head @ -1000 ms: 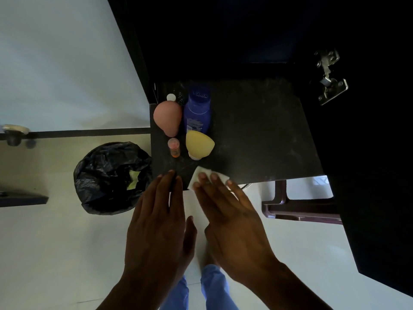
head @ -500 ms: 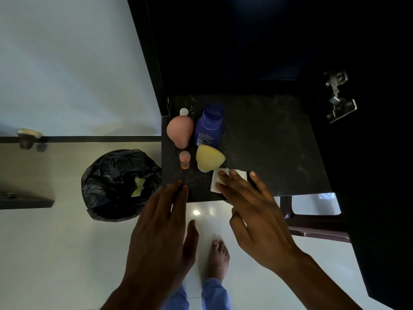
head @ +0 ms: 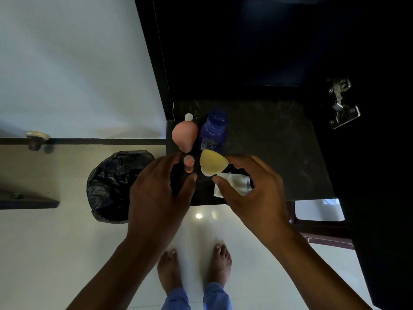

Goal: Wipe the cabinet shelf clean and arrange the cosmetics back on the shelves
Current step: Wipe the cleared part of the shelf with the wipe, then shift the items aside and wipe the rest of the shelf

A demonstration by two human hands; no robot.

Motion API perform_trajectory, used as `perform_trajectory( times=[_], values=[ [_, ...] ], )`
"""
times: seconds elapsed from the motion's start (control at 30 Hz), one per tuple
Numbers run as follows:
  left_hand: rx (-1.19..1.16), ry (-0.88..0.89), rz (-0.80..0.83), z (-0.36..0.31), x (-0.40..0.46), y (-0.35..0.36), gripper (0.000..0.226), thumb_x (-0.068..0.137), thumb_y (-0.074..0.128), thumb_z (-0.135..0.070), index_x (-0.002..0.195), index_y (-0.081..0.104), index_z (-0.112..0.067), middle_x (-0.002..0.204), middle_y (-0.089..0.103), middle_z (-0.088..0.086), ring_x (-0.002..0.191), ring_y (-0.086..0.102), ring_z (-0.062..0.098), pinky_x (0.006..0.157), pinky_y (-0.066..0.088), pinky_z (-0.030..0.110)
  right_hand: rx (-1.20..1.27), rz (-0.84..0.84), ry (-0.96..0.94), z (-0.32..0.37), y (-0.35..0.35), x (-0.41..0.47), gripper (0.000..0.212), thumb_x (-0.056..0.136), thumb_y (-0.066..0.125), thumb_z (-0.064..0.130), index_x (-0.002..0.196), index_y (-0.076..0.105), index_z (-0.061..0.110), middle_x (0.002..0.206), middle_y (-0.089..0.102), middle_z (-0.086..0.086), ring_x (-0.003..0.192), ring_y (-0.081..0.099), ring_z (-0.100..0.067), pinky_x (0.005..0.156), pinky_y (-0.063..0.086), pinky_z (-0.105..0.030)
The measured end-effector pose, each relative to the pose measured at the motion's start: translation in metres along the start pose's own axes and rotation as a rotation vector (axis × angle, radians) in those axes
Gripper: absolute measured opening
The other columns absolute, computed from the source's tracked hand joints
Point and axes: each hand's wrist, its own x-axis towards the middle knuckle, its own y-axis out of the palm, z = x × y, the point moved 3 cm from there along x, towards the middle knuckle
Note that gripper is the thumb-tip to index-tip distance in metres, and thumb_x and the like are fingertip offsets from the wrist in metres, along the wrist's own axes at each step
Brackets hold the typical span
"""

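We look down on a dark cabinet shelf in the middle of the frame, its cosmetics crowded at the left end: a pink bottle, a blue bottle, a yellow bottle and a small orange vial. A white wipe lies on the shelf's front edge, just right of the yellow bottle. To clear this end well, we judge each hand should close on one item low down and lift straight up, so the close neighbours stay standing. Our left hand curves around the vial, fingers and thumb spread apart, holding nothing. Our right hand arches over the wipe, its fingers spread and next to the yellow bottle; whether they touch it we cannot tell.
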Motion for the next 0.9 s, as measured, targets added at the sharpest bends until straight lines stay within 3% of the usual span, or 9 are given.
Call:
perform_trajectory(
  times=[0.07,0.17,0.27,0.37,0.43,0.77,0.9],
  values=[
    [-0.049,-0.019,-0.011,-0.002,0.003,0.003,0.018,0.091,0.072,-0.032,0.108,0.069,-0.027,0.097,0.071,-0.011,0.092,0.064,0.006,0.086,0.056,0.036,-0.058,0.016,-0.086,0.007,0.005,0.004,0.034,0.085,0.079,0.037,0.117,0.069,0.029,0.113,0.068,0.015,0.107,0.066,-0.012,0.094,0.055,-0.034],
    [-0.082,-0.006,-0.033,-0.004,0.005,0.008,0.009,0.091,0.073,-0.029,0.098,0.069,-0.026,0.090,0.071,-0.011,0.087,0.067,0.008,0.084,0.058,0.041,-0.051,0.104,0.135,0.001,0.022,0.008,0.044,0.092,0.070,0.040,0.132,0.061,0.023,0.128,0.064,0.005,0.120,0.062,-0.017,0.104,0.045,-0.029],
    [-0.083,-0.013,-0.054,-0.002,0.005,0.013,0.006,0.092,0.072,-0.027,0.097,0.070,-0.025,0.087,0.072,-0.008,0.083,0.068,0.011,0.080,0.059,0.045,-0.106,-0.090,0.034,0.005,0.026,0.007,0.039,0.089,0.067,0.057,0.115,0.069,0.029,0.105,0.072,0.010,0.093,0.063,-0.005,0.087,0.049,-0.019],
    [-0.104,-0.028,-0.069,0.002,0.005,0.016,0.004,0.094,0.071,-0.026,0.098,0.071,-0.024,0.089,0.072,-0.008,0.085,0.068,0.012,0.079,0.060,0.045,-0.120,-0.101,-0.006,0.002,0.029,0.008,0.037,0.083,0.073,0.058,0.108,0.072,0.031,0.101,0.076,0.011,0.088,0.068,-0.007,0.087,0.060,-0.033],
    [-0.110,-0.019,-0.081,0.003,0.005,0.017,0.003,0.095,0.070,-0.024,0.098,0.071,-0.024,0.089,0.072,-0.008,0.085,0.068,0.013,0.077,0.060,0.046,-0.124,-0.097,0.019,0.003,0.030,0.009,0.038,0.084,0.071,0.060,0.110,0.072,0.033,0.103,0.076,0.012,0.092,0.070,-0.011,0.089,0.060,-0.041],
    [-0.103,0.042,-0.137,-0.019,-0.009,0.003,0.013,0.088,0.078,-0.013,0.095,0.072,-0.023,0.087,0.072,-0.009,0.079,0.068,0.009,0.069,0.060,0.040,-0.041,-0.149,-0.025,0.005,0.018,0.001,0.037,0.084,0.071,0.057,0.106,0.073,0.027,0.100,0.077,0.010,0.089,0.071,-0.012,0.087,0.060,-0.037],
    [-0.098,0.088,-0.125,-0.040,-0.019,0.010,0.024,0.084,0.081,-0.013,0.107,0.075,-0.018,0.097,0.074,-0.009,0.084,0.068,0.008,0.075,0.056,0.025,-0.030,-0.183,-0.040,-0.002,-0.021,0.003,0.031,0.082,0.085,0.035,0.111,0.074,0.028,0.101,0.076,0.015,0.089,0.072,-0.004,0.084,0.058,-0.022]
  ],
)
